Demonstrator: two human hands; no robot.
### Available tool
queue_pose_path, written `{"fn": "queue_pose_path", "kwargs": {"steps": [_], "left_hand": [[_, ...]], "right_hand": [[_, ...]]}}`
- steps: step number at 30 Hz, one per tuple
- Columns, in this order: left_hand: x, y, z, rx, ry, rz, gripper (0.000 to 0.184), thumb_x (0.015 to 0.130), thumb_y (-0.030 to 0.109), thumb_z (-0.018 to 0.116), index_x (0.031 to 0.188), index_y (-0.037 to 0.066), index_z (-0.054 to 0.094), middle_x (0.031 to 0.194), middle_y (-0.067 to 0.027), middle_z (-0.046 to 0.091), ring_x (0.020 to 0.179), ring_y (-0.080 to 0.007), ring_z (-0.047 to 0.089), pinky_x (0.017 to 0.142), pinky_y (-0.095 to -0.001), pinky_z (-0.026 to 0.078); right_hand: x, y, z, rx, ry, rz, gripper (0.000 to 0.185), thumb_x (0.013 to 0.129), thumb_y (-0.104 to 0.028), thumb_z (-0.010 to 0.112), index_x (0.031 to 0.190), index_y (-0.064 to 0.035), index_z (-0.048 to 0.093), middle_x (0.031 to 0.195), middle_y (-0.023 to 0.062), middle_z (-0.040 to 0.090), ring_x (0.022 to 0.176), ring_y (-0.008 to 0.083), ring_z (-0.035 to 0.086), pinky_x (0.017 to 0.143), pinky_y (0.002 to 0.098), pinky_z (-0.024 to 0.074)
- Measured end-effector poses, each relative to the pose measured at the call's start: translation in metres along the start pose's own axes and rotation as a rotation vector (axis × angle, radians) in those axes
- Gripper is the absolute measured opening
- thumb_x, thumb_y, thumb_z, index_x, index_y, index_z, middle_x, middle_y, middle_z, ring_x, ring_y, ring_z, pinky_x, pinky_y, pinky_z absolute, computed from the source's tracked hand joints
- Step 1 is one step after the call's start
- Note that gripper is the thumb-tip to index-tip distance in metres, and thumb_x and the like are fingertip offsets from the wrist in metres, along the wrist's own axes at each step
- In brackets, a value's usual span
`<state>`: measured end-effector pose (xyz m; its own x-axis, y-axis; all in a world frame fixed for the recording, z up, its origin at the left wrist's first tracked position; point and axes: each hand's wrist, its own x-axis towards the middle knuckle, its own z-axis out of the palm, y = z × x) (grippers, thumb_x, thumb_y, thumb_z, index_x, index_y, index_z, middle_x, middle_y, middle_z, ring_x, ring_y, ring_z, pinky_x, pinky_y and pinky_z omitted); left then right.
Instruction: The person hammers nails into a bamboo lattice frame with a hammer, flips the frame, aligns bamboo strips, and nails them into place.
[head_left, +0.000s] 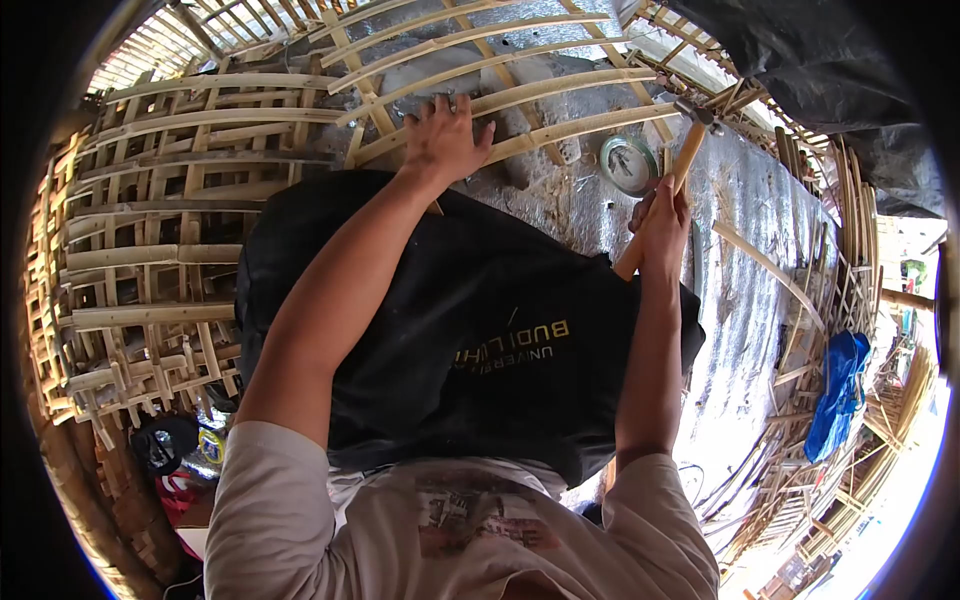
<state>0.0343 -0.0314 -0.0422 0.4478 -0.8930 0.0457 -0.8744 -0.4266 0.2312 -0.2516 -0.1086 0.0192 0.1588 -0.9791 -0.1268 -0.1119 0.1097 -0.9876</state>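
Observation:
A lattice of pale bamboo strips [560, 90] lies over a silvery sheet. My left hand [447, 138] rests on its near strips with the fingers spread. On the right, my right hand [662, 225] is wrapped round the wooden handle of a hammer [688, 150], whose metal head points away from me, by the right ends of the strips. A round tin with a clear top [629, 165] sits just left of the hammer, with small dark items inside that I cannot make out. Black cloth [480, 300] with yellow lettering covers my lap.
Stacked bamboo lattice panels [160, 210] stand at the left. A loose curved strip [770, 265] lies on the silvery sheet [740, 330] at the right. Farther right are a blue bag [838, 395] and bundled strips [858, 220]. Black plastic [830, 80] hangs at the upper right.

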Motion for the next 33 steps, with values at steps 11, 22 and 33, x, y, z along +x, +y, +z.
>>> {"fn": "queue_pose_path", "kwargs": {"steps": [11,22,33], "left_hand": [[-0.003,-0.001,-0.001,0.022,-0.052,0.004,0.071,0.098,0.053,0.048,0.146,0.001,0.041,0.140,-0.0259,0.051,0.131,-0.0427,0.050,0.107,-0.0668,0.036],[-0.046,-0.015,-0.092,-0.302,0.219,0.115,0.062,0.100,0.047,0.055,0.139,-0.001,0.050,0.128,-0.0223,0.061,0.118,-0.0351,0.062,0.099,-0.0439,0.048],[-0.494,-0.219,-0.113,-0.032,0.880,-0.941,0.026,0.101,0.025,0.061,0.098,-0.001,0.064,0.084,-0.0083,0.062,0.071,-0.0167,0.054,0.064,-0.0348,0.045]], "right_hand": [[-0.020,0.019,0.007,-0.853,-0.465,-0.466,0.021,0.101,-0.017,0.059,0.113,-0.0024,0.051,0.077,0.0299,0.063,0.076,0.0520,0.062,0.062,0.0593,0.0446],[-0.004,0.054,-0.007,-0.828,-0.349,-0.809,0.026,0.103,-0.023,0.055,0.118,-0.0019,0.052,0.087,0.0334,0.064,0.089,0.0531,0.061,0.068,0.0607,0.0457],[-0.016,0.007,0.012,-1.107,-0.467,-0.165,0.047,0.107,-0.044,0.041,0.120,-0.0005,0.055,0.089,0.0272,0.063,0.089,0.0476,0.063,0.079,0.0543,0.0430]]}}
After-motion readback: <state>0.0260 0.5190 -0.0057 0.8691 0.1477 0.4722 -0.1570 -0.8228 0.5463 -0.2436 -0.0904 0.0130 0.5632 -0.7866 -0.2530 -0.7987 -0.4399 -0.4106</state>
